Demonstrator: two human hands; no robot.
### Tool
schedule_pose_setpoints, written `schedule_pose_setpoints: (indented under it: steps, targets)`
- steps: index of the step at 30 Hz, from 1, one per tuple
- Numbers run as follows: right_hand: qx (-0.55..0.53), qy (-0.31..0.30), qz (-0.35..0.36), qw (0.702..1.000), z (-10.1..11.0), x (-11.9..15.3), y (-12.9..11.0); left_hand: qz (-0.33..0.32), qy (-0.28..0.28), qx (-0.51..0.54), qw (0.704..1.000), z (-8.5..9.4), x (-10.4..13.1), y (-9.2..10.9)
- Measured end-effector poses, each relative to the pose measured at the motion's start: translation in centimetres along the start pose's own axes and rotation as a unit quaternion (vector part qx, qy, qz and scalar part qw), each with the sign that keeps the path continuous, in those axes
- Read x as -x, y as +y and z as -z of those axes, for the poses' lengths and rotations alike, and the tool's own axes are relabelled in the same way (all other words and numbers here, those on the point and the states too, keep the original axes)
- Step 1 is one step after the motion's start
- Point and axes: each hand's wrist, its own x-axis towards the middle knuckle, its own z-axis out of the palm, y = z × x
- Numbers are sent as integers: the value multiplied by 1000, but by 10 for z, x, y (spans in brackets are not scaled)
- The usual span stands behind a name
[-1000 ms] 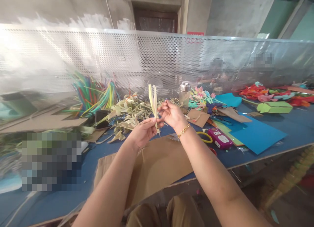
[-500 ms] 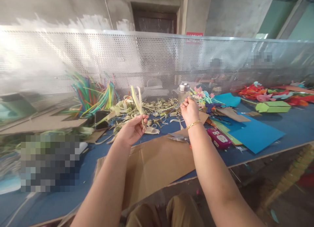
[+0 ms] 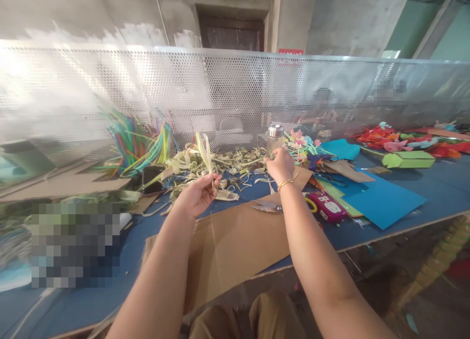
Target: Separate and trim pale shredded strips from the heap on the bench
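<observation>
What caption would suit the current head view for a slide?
Left hand holds pale-yellow, leaf-like strips pointing upward; right hand appears before a silver-capped transparent bottle.

Husk strip point(image 3: 203, 152): fibrous plant material, matt. Cardboard sheet point(image 3: 238, 248): matt paperboard, smooth face. Scissors blades point(image 3: 265, 207): smooth metal. Bottle cap point(image 3: 275, 131): glossy metal. Partition point(image 3: 176, 84): perforated, shiny sheet. Wall point(image 3: 341, 26): rough, matt.
</observation>
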Motion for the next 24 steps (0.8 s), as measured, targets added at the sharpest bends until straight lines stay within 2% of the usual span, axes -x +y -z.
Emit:
schedule_pose_setpoints:
  steps: [1, 2, 3, 5, 6, 8, 12, 15, 18, 20, 24]
  targets:
    - [38, 25, 54, 998, -2, 4, -3, 2, 0, -6, 1000, 0, 0, 0]
    - [47, 20, 103, 993, -5, 10, -7, 5, -1, -11, 1000, -1, 0, -1]
    - [31, -25, 142, 989, -10, 15, -11, 7, -1, -17, 1000, -1, 0, -1]
    - [-51, -188, 175, 965, -23, 29, -18, 11, -1, -27, 1000, -2, 0, -2]
    - [-100, -267, 161, 945, -31, 36, -21, 12, -3, -32, 999, -2, 0, -2]
    - [-159, -374, 108, 907, -44, 50, -23, 10, -10, -42, 999, -2, 0, -3]
    - [-184, -484, 12, 855, -58, 67, -20, -5, -11, -81, 997, -3, 2, -3]
    - [-141, -518, 7, 844, -56, 66, -16, -17, 13, -125, 992, -3, 4, -2]
    - [-91, -497, 54, 861, -49, 57, -15, -38, 49, -160, 985, -3, 4, -2]
    - [-94, -490, 79, 863, -44, 52, -15, -56, 70, -186, 979, -2, 3, -3]
    - [-76, -469, 116, 872, -38, 48, -18, -88, 84, -243, 962, -1, -1, -6]
